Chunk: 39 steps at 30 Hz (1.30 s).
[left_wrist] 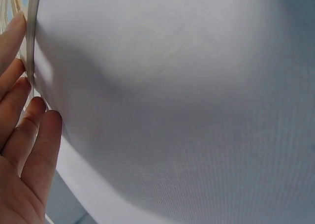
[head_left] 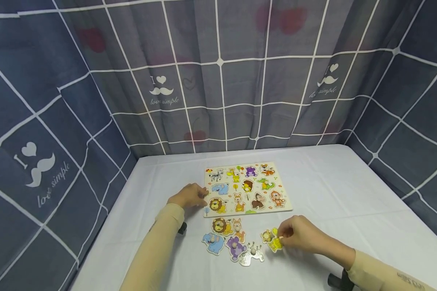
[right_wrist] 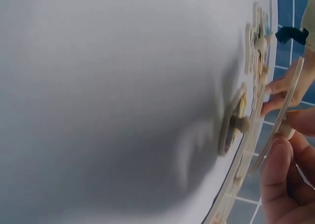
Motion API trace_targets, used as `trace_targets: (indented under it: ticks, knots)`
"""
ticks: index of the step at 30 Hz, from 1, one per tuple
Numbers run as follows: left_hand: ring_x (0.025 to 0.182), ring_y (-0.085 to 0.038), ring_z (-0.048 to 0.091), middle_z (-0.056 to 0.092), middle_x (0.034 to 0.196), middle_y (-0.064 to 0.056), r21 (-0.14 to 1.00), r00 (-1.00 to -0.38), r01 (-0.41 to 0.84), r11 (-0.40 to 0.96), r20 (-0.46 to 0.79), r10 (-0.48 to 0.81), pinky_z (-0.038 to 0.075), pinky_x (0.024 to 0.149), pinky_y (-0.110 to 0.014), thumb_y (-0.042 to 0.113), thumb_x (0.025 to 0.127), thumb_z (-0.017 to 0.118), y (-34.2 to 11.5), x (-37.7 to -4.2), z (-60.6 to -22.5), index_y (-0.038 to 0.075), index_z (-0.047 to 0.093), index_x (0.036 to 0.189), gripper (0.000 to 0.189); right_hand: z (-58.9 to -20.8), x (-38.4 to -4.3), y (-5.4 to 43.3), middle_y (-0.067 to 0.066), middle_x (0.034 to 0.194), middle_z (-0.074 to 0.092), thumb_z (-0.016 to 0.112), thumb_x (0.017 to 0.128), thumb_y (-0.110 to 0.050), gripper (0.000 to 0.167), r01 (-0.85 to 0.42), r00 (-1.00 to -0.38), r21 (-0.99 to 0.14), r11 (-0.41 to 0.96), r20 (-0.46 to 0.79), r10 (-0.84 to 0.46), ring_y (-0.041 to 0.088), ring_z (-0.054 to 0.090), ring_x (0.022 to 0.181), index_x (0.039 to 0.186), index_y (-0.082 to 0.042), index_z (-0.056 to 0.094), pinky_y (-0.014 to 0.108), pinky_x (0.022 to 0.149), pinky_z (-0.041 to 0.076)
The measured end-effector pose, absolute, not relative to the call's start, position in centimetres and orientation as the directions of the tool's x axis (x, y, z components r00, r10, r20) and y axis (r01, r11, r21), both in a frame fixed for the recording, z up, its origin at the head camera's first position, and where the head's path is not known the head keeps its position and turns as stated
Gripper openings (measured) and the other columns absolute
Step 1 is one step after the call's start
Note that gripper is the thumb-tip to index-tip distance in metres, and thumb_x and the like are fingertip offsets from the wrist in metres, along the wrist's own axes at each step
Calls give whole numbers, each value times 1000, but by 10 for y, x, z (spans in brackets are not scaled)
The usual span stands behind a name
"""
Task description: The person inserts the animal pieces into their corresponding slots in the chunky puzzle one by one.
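Note:
My right hand (head_left: 301,234) pinches the knob of a yellow wooden animal puzzle piece (head_left: 275,244), likely the giraffe. In the right wrist view, the held piece (right_wrist: 288,98) is tilted and raised off the table. Close beside it lies another knobbed animal piece (head_left: 266,236), its animal hard to tell. My left hand (head_left: 190,195) touches the left edge of the puzzle board (head_left: 247,212), fingers fairly straight at the rim (left_wrist: 31,42). Lion (head_left: 221,226), kangaroo (head_left: 238,230), elephant (head_left: 213,243), purple hippo (head_left: 235,247) and zebra (head_left: 252,254) pieces lie in front of the board.
A white cloth (head_left: 160,169) covers the table under the board and pieces. Dark grid-patterned curtains (head_left: 240,89) hang behind and on both sides. Dark straps with small devices (head_left: 340,281) sit at the wrists.

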<state>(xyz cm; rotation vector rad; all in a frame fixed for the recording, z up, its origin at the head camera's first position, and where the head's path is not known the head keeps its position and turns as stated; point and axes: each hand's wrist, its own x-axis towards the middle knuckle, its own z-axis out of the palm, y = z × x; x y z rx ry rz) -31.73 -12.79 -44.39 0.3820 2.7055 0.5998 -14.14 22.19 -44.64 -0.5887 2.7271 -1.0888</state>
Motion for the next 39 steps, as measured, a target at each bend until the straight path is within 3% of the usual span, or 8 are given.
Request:
trace_targets:
  ticks: [9,21,39]
  knots:
    - [128,-29,55,58,145,0,452,-909,167,876,-275,315,42,115,-47,25,79,84,-128,-317,-444,18,69,128,52,-445,-156,226,-10,72,66,73,72,2,19,-373,-894,-690,621,90,-438,-3,51,65,80,-16,75,18,55,50]
    - [121,-28,58,65,133,-6,460,-913,184,869,-247,324,47,110,-46,26,78,84,-130,-316,-446,18,70,125,49,-442,-182,229,-9,76,68,72,74,4,19,-410,-880,-675,613,115,-461,-2,53,68,83,-12,76,19,58,52]
    - [125,-29,58,66,133,-4,468,-913,184,864,-245,327,45,112,-47,25,78,84,-130,-315,-446,18,70,125,49,-442,-229,226,-1,80,71,71,74,3,17,-401,-888,-669,626,115,-446,3,54,68,84,-9,77,19,59,50]
